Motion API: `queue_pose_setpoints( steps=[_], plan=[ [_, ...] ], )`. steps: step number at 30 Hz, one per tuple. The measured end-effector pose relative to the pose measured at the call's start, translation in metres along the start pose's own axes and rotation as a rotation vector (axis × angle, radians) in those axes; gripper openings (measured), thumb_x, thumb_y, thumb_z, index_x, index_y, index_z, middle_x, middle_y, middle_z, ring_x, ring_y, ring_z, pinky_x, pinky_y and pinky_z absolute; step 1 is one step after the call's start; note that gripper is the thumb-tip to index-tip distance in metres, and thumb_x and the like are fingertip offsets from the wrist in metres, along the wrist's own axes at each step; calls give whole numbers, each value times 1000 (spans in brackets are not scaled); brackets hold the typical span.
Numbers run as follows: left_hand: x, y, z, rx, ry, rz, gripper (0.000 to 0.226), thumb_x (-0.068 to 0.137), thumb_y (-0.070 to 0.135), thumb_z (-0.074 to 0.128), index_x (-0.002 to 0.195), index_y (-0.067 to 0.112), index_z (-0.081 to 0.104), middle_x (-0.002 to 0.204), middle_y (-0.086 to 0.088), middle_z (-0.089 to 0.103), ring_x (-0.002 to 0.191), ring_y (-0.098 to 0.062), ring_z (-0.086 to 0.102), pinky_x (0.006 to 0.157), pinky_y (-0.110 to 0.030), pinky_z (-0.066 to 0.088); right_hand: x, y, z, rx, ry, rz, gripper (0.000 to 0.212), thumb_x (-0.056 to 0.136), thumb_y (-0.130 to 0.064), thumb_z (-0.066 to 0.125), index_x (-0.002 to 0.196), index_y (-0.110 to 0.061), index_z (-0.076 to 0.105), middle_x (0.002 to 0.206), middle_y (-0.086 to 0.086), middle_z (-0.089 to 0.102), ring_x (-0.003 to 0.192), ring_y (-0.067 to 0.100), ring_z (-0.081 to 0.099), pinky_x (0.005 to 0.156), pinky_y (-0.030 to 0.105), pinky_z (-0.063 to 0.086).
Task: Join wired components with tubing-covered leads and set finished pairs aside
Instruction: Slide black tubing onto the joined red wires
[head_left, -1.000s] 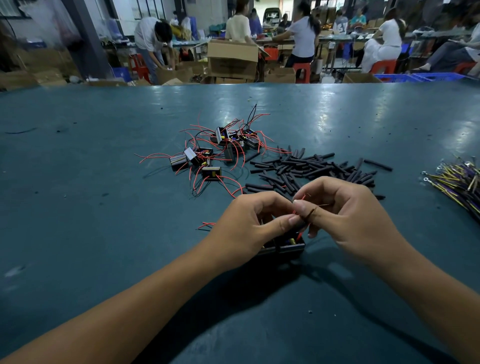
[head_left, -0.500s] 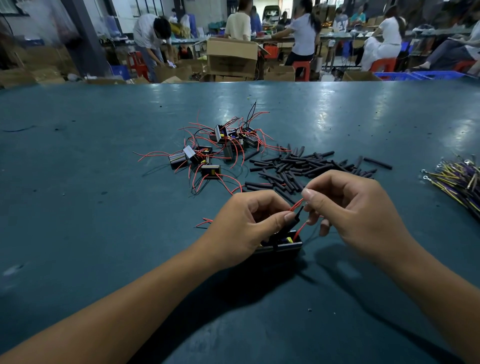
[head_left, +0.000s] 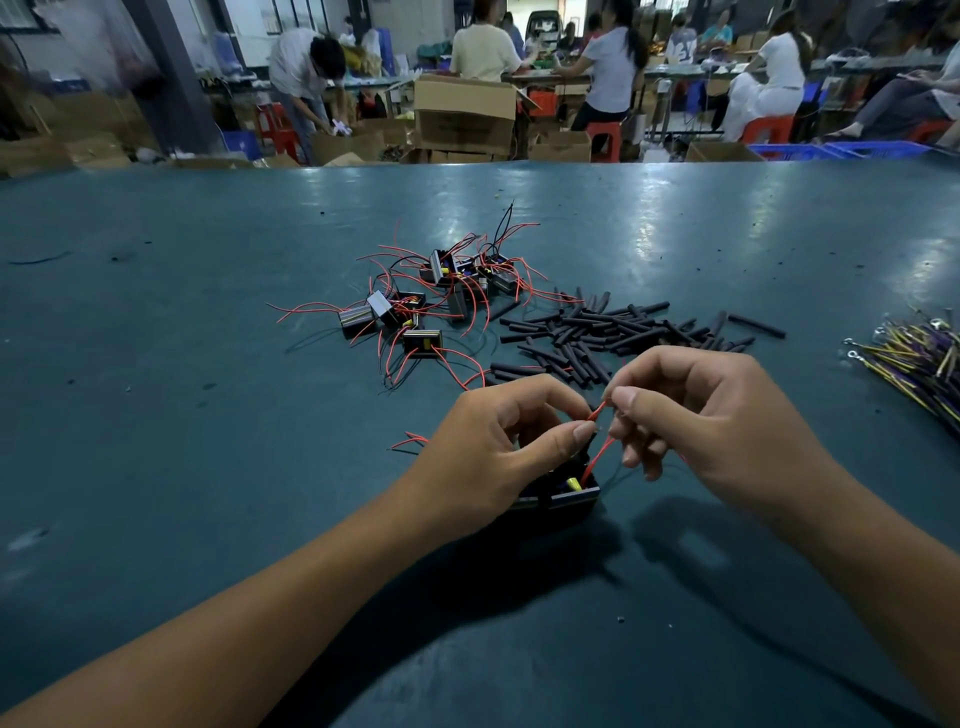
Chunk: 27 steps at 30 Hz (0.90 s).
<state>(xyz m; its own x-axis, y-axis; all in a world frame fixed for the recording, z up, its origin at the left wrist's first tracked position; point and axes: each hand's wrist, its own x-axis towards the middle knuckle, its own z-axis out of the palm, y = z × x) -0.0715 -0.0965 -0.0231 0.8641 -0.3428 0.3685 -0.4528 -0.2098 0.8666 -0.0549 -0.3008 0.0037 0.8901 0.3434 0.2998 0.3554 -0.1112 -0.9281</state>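
teal table (head_left: 156, 467), cardboard boxes (head_left: 465, 114), red stools (head_left: 605, 137), seated workers (head_left: 613, 67)

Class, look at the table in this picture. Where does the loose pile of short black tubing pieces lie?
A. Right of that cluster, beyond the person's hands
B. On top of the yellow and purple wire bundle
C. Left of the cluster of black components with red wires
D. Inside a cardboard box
A: the black tubing pieces lie on the table right of the wired components and beyond both hands.
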Motion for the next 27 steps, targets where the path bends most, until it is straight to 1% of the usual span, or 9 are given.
queue_pose_setpoints(
  steps=[2, 7, 8, 10, 13, 16, 20, 23, 27],
  plan=[
    [1, 2, -1, -4, 17, 15, 5, 94, 23, 65, 90, 20, 67, 69, 1, 60, 60, -8, 47, 55, -22, 39, 0, -1, -1, -33, -2, -26, 15, 94, 1, 62, 83, -7, 68, 67, 12, 69, 54, 21, 65, 47, 26, 50],
    [1, 4, -1, -40, 22, 15, 6, 92, 20, 65, 87, 18, 67, 74, -13, 62, 65, -16, 50, 57, -34, 40, 0, 1, -6, -87, -27, -47, 18, 94, -2, 64, 80, -14, 68, 68, 9, 69, 54, 19, 65, 47, 26, 50],
    [1, 4, -1, -45, 17, 14, 6, 92, 19, 65, 87, 17, 67, 72, -10, 61, 64, -14, 50, 57, -32, 40, 0, 1, -6, -92, -38, -43, 16, 93, -6, 65, 81, -16, 69, 68, 9, 69, 55, 19, 65, 47, 26, 50],
    [0, 4, -1, -62, 9, 14, 6, 93, 14, 64, 88, 16, 67, 70, 1, 60, 63, -7, 50, 57, -20, 40, 0, 2, -7, -117, -45, -54, 6, 88, -17, 65, 84, -21, 68, 72, 7, 70, 59, 18, 66, 49, 27, 52],
    [0, 4, -2, -85, 5, 5, 9, 93, 10, 62, 88, 16, 67, 70, 10, 61, 62, -1, 50, 58, -13, 40, -2, 1, -10, -369, -33, -221, 11, 87, -22, 64, 94, -31, 66, 84, -6, 68, 76, 16, 68, 59, 29, 54],
    [0, 4, -2, -90, -1, 9, 11, 94, 7, 62, 88, 15, 67, 69, 11, 61, 60, 1, 49, 58, -12, 40, -2, -4, -14, -577, -105, -428, 16, 90, -20, 59, 103, -23, 68, 95, -12, 65, 89, 15, 65, 71, 23, 51],
    [0, 4, -1, -89, -6, 0, 7, 93, 13, 63, 87, 14, 67, 72, 6, 62, 65, -7, 51, 60, -18, 42, 0, -5, -21, -718, -169, -512, 20, 90, -12, 61, 107, -18, 70, 102, -5, 63, 92, 13, 63, 77, 20, 48],
    [0, 2, -2, -91, -6, -13, 8, 92, 16, 64, 85, 16, 67, 73, 2, 63, 67, -12, 54, 61, -25, 44, 2, -4, -25, -837, -148, -568, 17, 93, -21, 63, 106, -16, 72, 102, -2, 64, 92, 11, 60, 82, 12, 42],
    [0, 2, -2, -85, -24, -12, 7, 93, 16, 64, 86, 17, 68, 73, 5, 63, 66, -9, 54, 61, -20, 44, 4, -3, -26, -895, -113, -658, 22, 97, -28, 60, 100, -10, 73, 96, 1, 66, 88, 10, 57, 83, 13, 41]
  ],
)
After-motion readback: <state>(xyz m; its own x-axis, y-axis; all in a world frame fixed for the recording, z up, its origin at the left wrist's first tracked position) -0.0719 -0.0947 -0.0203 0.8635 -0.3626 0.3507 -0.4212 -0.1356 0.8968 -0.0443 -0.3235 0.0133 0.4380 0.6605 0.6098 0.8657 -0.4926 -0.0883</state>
